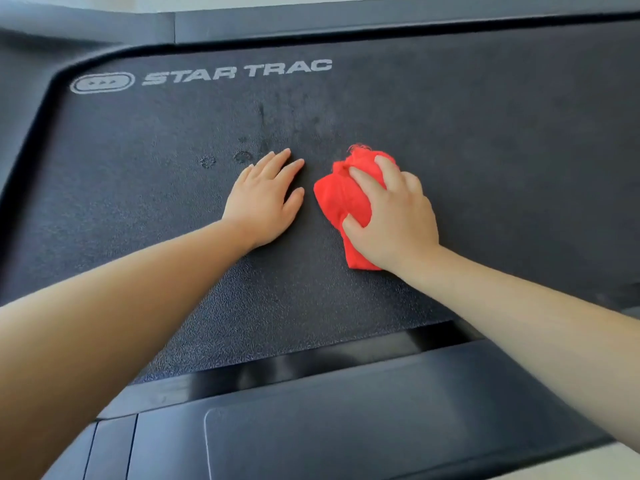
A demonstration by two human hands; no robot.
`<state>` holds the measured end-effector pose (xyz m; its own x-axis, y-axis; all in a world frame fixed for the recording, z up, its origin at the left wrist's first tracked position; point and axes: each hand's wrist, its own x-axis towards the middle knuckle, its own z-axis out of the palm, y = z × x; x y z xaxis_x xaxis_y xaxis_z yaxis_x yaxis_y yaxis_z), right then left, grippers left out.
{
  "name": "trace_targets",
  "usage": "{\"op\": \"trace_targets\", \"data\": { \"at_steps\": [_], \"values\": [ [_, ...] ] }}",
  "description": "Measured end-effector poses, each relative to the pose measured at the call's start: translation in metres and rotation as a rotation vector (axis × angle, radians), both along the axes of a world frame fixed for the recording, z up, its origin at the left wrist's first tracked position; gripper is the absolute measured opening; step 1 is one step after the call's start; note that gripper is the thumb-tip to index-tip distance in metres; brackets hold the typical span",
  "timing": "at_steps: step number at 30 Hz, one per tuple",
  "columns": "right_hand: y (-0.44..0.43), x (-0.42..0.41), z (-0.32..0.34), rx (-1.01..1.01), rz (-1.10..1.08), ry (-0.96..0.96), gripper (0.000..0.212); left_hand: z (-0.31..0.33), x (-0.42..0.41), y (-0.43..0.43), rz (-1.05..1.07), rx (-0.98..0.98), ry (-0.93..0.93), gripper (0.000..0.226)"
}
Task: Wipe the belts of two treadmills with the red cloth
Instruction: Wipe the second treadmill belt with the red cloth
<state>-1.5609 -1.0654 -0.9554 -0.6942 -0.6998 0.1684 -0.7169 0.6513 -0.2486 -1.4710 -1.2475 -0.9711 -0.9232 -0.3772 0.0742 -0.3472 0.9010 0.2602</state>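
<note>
1. The red cloth (341, 199) lay bunched on the dark textured belt (311, 306) of a treadmill, near the middle of the view and to the right of the belt's centre.
2. Its long axis ran away from the person, roughly at right angles to the white "STAR TRAC" lettering (237, 73) printed on the belt. A frayed, tufted end pointed toward the far edge, and a narrower folded end pointed back toward the person's wrist.
3. The right hand (394, 216) pressed down on the cloth and gripped it. The fingers were spread and curled over its far half, and the thumb hooked against its left side. Cloth showed beyond the fingertips, to the left of the hand and under the wrist.
4. The left hand (265, 202) rested palm-down on the bare belt just beside the cloth, apart from it. Its fingers were straight and close together, aimed away and slightly rightward, and it held nothing.
5. A few dark round marks (242, 156) sat on the belt just beyond the left fingertips.
6. A smooth dark frame panel (346, 427) bordered the belt's near edge.
</note>
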Motion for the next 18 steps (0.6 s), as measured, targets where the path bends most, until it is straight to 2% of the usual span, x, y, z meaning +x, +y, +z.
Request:
{"op": "trace_targets", "data": {
  "at_steps": [12, 18],
  "values": [
    [-0.028, -0.007, 0.006, 0.01, -0.024, -0.034, 0.064, 0.002, 0.02, 0.009, -0.017, 0.008, 0.008, 0.052],
    [0.001, 0.013, 0.004, 0.032, 0.016, -0.016, 0.065, 0.001, 0.022, 0.009, -0.011, 0.019, -0.001, 0.052]
  ]
}}
